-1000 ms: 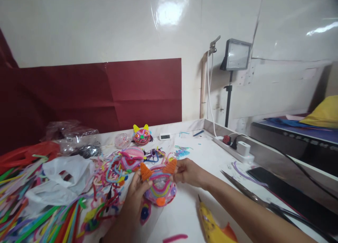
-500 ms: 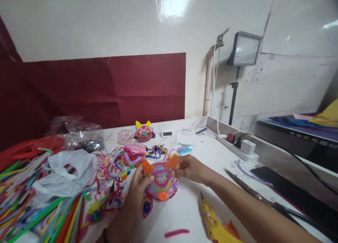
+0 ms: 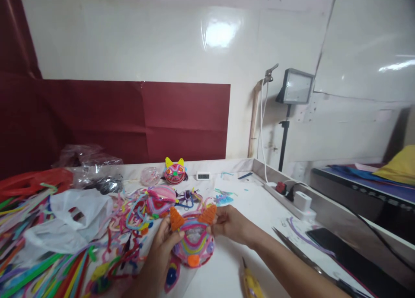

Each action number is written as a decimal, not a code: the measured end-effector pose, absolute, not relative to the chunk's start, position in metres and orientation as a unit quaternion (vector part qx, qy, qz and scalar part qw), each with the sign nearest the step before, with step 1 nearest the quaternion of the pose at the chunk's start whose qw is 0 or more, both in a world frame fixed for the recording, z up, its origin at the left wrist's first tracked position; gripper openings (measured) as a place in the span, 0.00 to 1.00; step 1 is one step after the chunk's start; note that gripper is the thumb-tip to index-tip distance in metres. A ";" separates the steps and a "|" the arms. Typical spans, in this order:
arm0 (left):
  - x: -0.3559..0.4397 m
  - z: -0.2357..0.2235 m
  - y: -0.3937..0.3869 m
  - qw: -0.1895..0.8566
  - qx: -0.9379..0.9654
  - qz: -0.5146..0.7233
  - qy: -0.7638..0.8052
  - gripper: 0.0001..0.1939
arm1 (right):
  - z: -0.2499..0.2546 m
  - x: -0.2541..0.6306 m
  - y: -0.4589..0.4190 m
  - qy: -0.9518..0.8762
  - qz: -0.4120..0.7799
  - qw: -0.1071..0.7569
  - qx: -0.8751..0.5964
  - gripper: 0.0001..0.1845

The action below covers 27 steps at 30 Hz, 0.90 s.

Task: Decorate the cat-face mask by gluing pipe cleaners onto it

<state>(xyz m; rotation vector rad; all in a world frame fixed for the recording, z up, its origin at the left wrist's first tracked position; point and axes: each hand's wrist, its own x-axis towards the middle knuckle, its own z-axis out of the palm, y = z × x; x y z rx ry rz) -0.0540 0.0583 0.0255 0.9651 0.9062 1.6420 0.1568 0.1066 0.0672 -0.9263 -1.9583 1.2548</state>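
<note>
- My L hand (image 3: 165, 242) & R hand (image 3: 228, 224) grip the orange-eared craft face (image 3: 194, 242) from opp. sides, fingers pinched in narrow at its ears.
- It's low ctr, above the white tabletop (image 3: 223, 263).
- Yellow glue gun (image 3: 251, 285) near, below R forearm.
- Scissors (image 3: 301, 255) to R, by blk phone (image 3: 353, 259).
</note>
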 end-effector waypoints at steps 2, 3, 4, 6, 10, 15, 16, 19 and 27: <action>-0.054 0.025 0.058 0.493 0.402 0.676 0.372 0.21 | 0.066 0.156 0.108 -0.741 0.478 0.317 -0.349 0.15; -0.055 0.026 0.058 0.493 0.404 0.674 0.373 0.21 | 0.065 0.156 0.109 -0.741 0.478 0.318 -0.348 0.15; -0.055 0.026 0.058 0.495 0.404 0.672 0.375 0.20 | 0.064 0.156 0.110 -0.741 0.479 0.318 -0.348 0.15; -0.055 0.026 0.057 0.498 0.401 0.669 0.378 0.19 | 0.063 0.156 0.110 -0.741 0.480 0.317 -0.346 0.14; -0.056 0.024 0.059 0.493 0.400 0.675 0.374 0.17 | 0.065 0.156 0.108 -0.742 0.487 0.315 -0.337 0.13; -0.057 0.018 0.063 0.487 0.402 0.677 0.379 0.20 | 0.066 0.156 0.107 -0.739 0.496 0.314 -0.330 0.12; -0.057 0.018 0.064 0.488 0.402 0.677 0.378 0.20 | 0.066 0.156 0.107 -0.738 0.497 0.315 -0.330 0.11; -0.057 0.018 0.064 0.494 0.401 0.675 0.374 0.21 | 0.064 0.156 0.109 -0.738 0.500 0.316 -0.325 0.11; -0.055 0.022 0.062 0.488 0.399 0.690 0.356 0.21 | 0.063 0.155 0.111 -0.738 0.510 0.317 -0.310 0.11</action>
